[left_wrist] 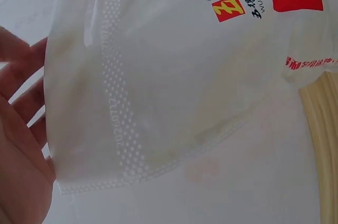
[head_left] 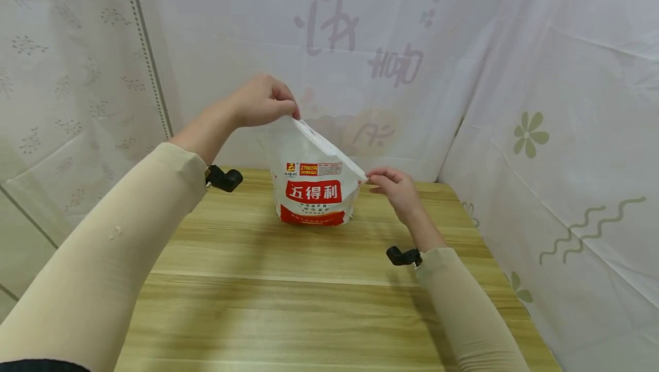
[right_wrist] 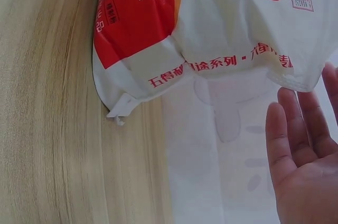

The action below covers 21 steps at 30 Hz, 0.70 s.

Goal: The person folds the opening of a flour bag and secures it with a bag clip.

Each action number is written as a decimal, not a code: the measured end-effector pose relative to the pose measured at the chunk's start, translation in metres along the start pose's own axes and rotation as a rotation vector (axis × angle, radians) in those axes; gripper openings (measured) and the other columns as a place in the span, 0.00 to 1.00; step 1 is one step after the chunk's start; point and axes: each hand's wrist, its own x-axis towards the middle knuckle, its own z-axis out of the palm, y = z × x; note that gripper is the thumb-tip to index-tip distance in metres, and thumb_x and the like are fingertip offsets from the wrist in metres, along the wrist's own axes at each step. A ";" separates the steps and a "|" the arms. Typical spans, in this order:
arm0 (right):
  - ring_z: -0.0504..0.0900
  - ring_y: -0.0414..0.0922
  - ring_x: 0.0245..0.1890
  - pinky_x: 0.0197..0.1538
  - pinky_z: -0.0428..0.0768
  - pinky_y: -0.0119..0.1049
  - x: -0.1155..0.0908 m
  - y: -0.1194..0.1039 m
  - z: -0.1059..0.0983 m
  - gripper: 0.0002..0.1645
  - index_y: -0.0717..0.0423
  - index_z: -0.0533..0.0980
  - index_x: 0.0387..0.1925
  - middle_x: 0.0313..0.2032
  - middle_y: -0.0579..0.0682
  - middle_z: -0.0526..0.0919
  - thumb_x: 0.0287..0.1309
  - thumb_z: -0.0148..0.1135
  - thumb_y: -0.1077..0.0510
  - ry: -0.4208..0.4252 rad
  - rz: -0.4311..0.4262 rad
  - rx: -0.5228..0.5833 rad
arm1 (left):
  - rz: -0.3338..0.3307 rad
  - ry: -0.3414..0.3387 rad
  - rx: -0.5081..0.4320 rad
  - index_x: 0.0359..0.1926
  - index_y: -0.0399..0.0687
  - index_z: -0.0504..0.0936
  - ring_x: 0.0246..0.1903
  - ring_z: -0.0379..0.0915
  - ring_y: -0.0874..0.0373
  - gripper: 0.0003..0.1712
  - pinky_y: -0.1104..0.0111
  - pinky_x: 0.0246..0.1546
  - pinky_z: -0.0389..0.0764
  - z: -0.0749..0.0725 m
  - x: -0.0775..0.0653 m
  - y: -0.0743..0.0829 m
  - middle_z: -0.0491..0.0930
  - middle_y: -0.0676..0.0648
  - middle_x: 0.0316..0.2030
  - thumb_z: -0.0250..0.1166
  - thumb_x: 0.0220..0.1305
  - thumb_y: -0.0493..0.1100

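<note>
A white flour bag [head_left: 314, 192] with red and yellow print stands on the wooden table, its lower part filled out and its upper part flat. My left hand [head_left: 265, 102] pinches the bag's top edge near the left corner and holds it up high. At the lower right corner of that edge, my right hand [head_left: 396, 189] pinches the bag between thumb and fingers. The top edge slopes down from left to right. In the left wrist view, the flour bag [left_wrist: 174, 102] shows a dotted seam beside the left hand [left_wrist: 24, 129]. The right hand [right_wrist: 306, 150] touches the bag's corner in the right wrist view.
The wooden table [head_left: 309, 315] stretches from the bag toward me. White printed curtains hang behind it [head_left: 231, 34] and on both sides. A small black camera [head_left: 225, 179] sits on the left wrist, another black camera [head_left: 404, 256] on the right.
</note>
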 end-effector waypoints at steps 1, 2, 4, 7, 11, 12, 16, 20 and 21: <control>0.88 0.48 0.55 0.61 0.87 0.44 0.000 0.000 0.000 0.12 0.60 0.85 0.51 0.45 0.39 0.90 0.80 0.64 0.55 -0.003 0.006 -0.003 | 0.001 0.001 0.013 0.44 0.46 0.94 0.48 0.81 0.47 0.22 0.63 0.44 0.84 0.001 0.000 0.000 0.87 0.44 0.55 0.58 0.78 0.53; 0.88 0.47 0.55 0.62 0.87 0.45 0.000 0.000 0.001 0.14 0.61 0.85 0.52 0.45 0.39 0.90 0.80 0.65 0.54 -0.002 0.013 -0.010 | 0.009 0.006 0.033 0.42 0.46 0.94 0.47 0.80 0.48 0.23 0.64 0.42 0.83 0.002 0.001 0.000 0.87 0.43 0.53 0.59 0.79 0.55; 0.88 0.46 0.54 0.61 0.87 0.43 0.000 0.000 0.001 0.19 0.64 0.84 0.54 0.45 0.38 0.90 0.79 0.67 0.51 -0.002 0.022 -0.023 | 0.021 0.016 0.076 0.37 0.46 0.94 0.44 0.79 0.50 0.26 0.65 0.39 0.82 0.005 0.002 0.000 0.88 0.44 0.50 0.62 0.79 0.59; 0.87 0.42 0.51 0.62 0.87 0.45 0.002 0.001 0.002 0.24 0.67 0.83 0.56 0.44 0.37 0.89 0.77 0.69 0.48 0.003 0.029 -0.054 | 0.036 0.039 0.142 0.32 0.46 0.93 0.38 0.77 0.52 0.26 0.66 0.35 0.79 0.010 0.004 0.001 0.88 0.44 0.42 0.67 0.77 0.61; 0.86 0.40 0.49 0.59 0.88 0.41 0.003 0.002 0.003 0.26 0.67 0.83 0.57 0.44 0.38 0.88 0.75 0.71 0.48 0.010 0.034 -0.090 | 0.026 0.068 0.197 0.29 0.48 0.92 0.35 0.77 0.52 0.23 0.65 0.35 0.78 0.015 0.004 0.004 0.87 0.47 0.34 0.72 0.73 0.60; 0.86 0.40 0.49 0.58 0.88 0.39 0.003 0.002 0.004 0.25 0.67 0.83 0.57 0.44 0.38 0.88 0.75 0.71 0.48 0.011 0.036 -0.096 | 0.024 0.076 0.213 0.29 0.48 0.92 0.35 0.77 0.53 0.23 0.65 0.35 0.78 0.016 0.004 0.005 0.87 0.47 0.33 0.73 0.73 0.60; 0.85 0.40 0.48 0.56 0.87 0.38 0.003 0.001 0.005 0.24 0.66 0.83 0.56 0.43 0.38 0.88 0.74 0.72 0.49 0.017 0.045 -0.099 | 0.022 0.101 0.302 0.28 0.48 0.89 0.37 0.76 0.51 0.24 0.62 0.40 0.78 0.021 0.006 0.008 0.85 0.49 0.29 0.74 0.71 0.62; 0.85 0.40 0.45 0.55 0.87 0.37 0.004 0.001 0.006 0.23 0.66 0.83 0.56 0.42 0.37 0.88 0.74 0.73 0.50 0.025 0.053 -0.108 | 0.027 0.100 0.377 0.30 0.48 0.86 0.40 0.77 0.49 0.24 0.51 0.58 0.73 0.026 0.009 0.009 0.85 0.48 0.31 0.74 0.70 0.63; 0.85 0.39 0.45 0.54 0.86 0.35 0.004 0.001 0.006 0.23 0.66 0.83 0.55 0.42 0.37 0.88 0.74 0.73 0.50 0.027 0.054 -0.111 | 0.030 0.098 0.390 0.30 0.48 0.85 0.40 0.76 0.49 0.24 0.48 0.61 0.71 0.027 0.009 0.009 0.85 0.48 0.31 0.74 0.70 0.62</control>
